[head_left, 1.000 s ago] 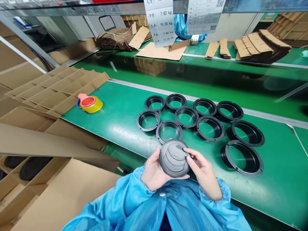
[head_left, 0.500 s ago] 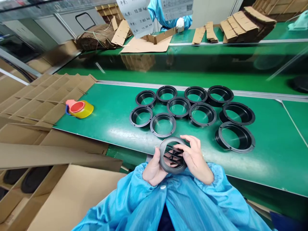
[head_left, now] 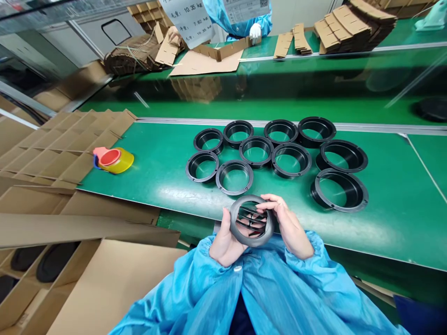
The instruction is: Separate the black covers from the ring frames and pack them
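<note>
Between my hands, just above the near edge of the green table (head_left: 167,186), is a round black air vent (head_left: 240,235) with slats across its opening. My left hand (head_left: 225,244) grips it from the left and below, the thumb on its rim and fingers showing behind the slats. From the right, my right hand (head_left: 284,223) holds the rim, its fingertips reaching over the top edge to the slats. Beyond the vent, several black flanged rings (head_left: 234,178) lie on the table, open side up.
A red and yellow tape-like roll (head_left: 120,160) sits at left beside cardboard dividers (head_left: 70,144). An open carton (head_left: 115,284) with round black parts (head_left: 57,260) stands lower left. Across a clear panel, a co-worker's gloved hand (head_left: 255,33) touches a cardboard strip (head_left: 226,50).
My right fingers have shifted from inside the slats toward the upper right rim, and the vent faces me more squarely. The view has tilted slightly; the rings lie as before.
</note>
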The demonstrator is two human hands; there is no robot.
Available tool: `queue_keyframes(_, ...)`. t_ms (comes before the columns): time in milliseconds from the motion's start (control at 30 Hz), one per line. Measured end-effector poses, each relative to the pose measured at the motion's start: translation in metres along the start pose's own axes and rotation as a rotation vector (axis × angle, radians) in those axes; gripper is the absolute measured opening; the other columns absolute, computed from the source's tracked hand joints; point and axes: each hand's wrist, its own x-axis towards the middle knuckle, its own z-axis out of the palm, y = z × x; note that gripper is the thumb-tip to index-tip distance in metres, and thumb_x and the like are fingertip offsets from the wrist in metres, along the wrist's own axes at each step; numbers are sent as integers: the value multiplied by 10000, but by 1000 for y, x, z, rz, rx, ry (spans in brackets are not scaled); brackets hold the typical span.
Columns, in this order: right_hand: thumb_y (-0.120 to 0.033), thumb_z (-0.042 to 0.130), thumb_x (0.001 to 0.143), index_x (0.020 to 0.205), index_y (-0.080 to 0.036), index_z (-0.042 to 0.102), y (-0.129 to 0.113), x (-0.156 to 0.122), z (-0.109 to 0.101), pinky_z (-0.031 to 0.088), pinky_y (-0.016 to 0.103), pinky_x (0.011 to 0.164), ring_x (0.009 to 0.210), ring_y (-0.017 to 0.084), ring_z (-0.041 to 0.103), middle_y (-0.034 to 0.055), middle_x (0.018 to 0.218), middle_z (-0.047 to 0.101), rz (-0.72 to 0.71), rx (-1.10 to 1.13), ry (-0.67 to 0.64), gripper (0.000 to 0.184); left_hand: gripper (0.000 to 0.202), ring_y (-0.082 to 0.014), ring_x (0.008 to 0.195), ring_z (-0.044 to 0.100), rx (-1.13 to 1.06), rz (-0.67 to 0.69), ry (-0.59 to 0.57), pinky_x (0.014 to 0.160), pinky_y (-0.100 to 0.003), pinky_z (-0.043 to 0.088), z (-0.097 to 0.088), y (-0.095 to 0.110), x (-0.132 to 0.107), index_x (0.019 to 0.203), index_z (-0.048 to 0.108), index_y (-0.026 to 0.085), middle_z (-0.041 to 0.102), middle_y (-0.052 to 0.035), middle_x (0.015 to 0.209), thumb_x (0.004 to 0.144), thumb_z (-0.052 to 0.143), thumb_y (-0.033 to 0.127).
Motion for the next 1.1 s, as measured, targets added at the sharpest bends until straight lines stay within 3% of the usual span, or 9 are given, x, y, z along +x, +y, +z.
queue_keyframes(233, -508, 221, 1046, 1173, -281, 704, 5, -5, -1, 355, 464, 1145, 1318, 247, 447, 67, 1385, 504, -5, -154, 5, 549, 787, -328, 1400, 422, -46, -24, 20, 1210, -508, 219, 5, 2, 0, 1347, 575, 85, 580, -181, 1389, 932, 321, 704)
queue_keyframes(333, -487, 170, 1050, 1341, -317, 603, 7, -12, 3, 355, 508, 1148, 1399, 273, 355, 58, 1508, 388, -149, -395, -47, 548, 770, -298, 1394, 436, -80, -15, 37, 1213, -463, 236, 4, 3, -1, 1328, 598, 104, 606, -152, 1368, 941, 296, 698)
queue_keyframes(433, -618, 313, 995, 1468, -349, 464, 5, -20, 8, 264, 609, 1177, 1460, 349, 213, 36, 1606, 250, -376, -634, -212, 564, 674, -247, 1395, 440, -119, -11, 96, 1218, -399, 238, 0, 4, -5, 1316, 617, 164, 631, -100, 1349, 962, 324, 658)
queue_keyframes(533, -627, 430, 960, 1520, -340, 372, -2, -21, 12, 229, 682, 1158, 1467, 393, 182, 64, 1645, 141, -491, -789, -308, 632, 706, -261, 1405, 425, -98, -62, 122, 1216, -400, 249, -3, 3, -10, 1379, 557, 146, 598, -124, 1385, 948, 360, 669)
queue_keyframes(667, -714, 588, 833, 1579, -233, 215, -17, -14, 17, 359, 636, 1110, 1480, 442, 136, 155, 1649, -20, -404, -824, -355, 962, 675, -289, 1395, 437, 16, -40, 143, 1193, -473, 287, 2, 5, -16, 1498, 397, 234, 551, -109, 1438, 948, 430, 624)
queue_keyframes(767, -779, 649, 729, 1586, -213, 174, -28, -7, 23, 394, 632, 1082, 1460, 469, 173, 182, 1638, 5, -391, -870, -432, 1132, 667, -301, 1351, 481, 76, -23, 148, 1148, -495, 345, 7, 10, -23, 1499, 386, 249, 573, -114, 1408, 944, 452, 613)
queue_keyframes(833, -730, 685, 734, 1579, -224, 205, -37, 1, 25, 413, 613, 1073, 1436, 454, 238, 179, 1623, 83, -430, -878, -459, 1096, 653, -294, 1306, 521, 94, 8, 113, 1112, -471, 383, 9, 16, -27, 1474, 416, 239, 592, -123, 1375, 944, 446, 619)
queue_keyframes(933, -632, 718, 744, 1568, -220, 238, -52, 28, 27, 415, 580, 1079, 1405, 421, 295, 174, 1584, 191, -489, -891, -389, 1039, 581, -255, 1197, 591, 141, 95, 76, 1014, -441, 451, 8, 27, -32, 1458, 390, 332, 610, -93, 1324, 949, 449, 607)
queue_keyframes(1100, -648, 682, 757, 1532, -172, 329, -64, 103, 36, 331, 648, 1088, 1358, 450, 309, 220, 1535, 253, -572, -1095, -160, 976, 445, -225, 1060, 627, 264, 118, 260, 940, -404, 482, -4, 42, -39, 1256, 552, 210, 656, -125, 1150, 948, 524, 530)
